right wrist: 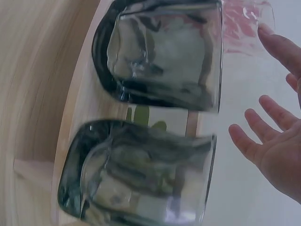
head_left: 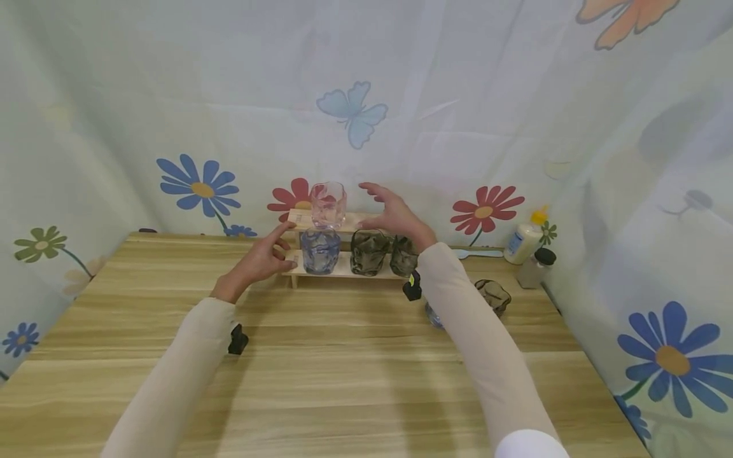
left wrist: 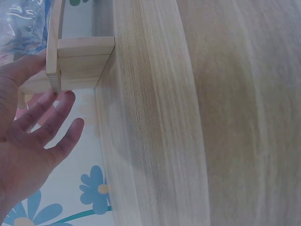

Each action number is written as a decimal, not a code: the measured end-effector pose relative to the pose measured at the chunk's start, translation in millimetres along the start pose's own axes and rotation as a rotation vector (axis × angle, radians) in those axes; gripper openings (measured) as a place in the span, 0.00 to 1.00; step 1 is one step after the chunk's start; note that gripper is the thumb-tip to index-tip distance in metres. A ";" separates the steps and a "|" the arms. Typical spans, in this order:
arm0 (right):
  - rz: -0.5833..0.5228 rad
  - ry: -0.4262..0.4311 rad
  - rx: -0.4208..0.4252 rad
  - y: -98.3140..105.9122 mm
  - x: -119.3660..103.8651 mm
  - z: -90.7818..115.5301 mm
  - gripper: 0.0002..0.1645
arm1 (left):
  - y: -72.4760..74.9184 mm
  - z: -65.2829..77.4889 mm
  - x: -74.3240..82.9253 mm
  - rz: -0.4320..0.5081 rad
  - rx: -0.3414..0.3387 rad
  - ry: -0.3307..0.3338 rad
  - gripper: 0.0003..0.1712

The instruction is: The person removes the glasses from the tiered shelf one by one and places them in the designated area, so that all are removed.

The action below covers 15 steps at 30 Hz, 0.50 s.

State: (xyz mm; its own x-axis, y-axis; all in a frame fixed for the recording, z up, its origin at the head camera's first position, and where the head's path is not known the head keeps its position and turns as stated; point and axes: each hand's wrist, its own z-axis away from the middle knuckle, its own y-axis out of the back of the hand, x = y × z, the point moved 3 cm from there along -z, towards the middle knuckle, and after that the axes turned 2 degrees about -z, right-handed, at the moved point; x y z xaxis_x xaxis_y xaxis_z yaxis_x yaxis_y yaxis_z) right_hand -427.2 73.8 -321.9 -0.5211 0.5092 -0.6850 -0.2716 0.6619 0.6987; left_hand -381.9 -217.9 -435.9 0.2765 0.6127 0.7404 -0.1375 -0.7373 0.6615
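Note:
A two-tier wooden rack stands at the back of the table. My left hand is at its left end, with thumb and fingers about the shelf ends. In the left wrist view, the thumb lies against the board and two fingertips meet its edge. My right hand hovers over the upper shelf, fingers spread and holding nothing, to the right of a clear pink glass. Below stand a blue glass and two grey glasses, one partly hidden by my right wrist in the head view.
On the table to the right, another grey glass and a bluish glass stand partly behind my right sleeve. Farther back are a white bottle with a yellow top, a black-lidded jar and a pale blue utensil. A patterned curtain borders the table.

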 end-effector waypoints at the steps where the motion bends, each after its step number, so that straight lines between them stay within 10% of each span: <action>1: 0.000 -0.001 -0.002 -2.8 -1.6 -3.3 0.52 | 0.1 -0.2 -0.5 0.000 0.002 0.000 0.51; 15: 0.010 -0.026 -0.014 -30.6 -16.7 -30.6 0.53 | 0.7 0.3 1.0 0.001 0.011 -0.005 0.51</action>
State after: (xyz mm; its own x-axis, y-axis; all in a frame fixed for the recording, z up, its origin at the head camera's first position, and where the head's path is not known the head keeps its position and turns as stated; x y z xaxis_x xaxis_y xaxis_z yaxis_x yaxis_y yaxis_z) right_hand -435.0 28.3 -325.5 -0.5031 0.5300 -0.6826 -0.2781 0.6486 0.7085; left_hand -381.4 -217.8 -434.8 0.2815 0.6103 0.7405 -0.1271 -0.7412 0.6592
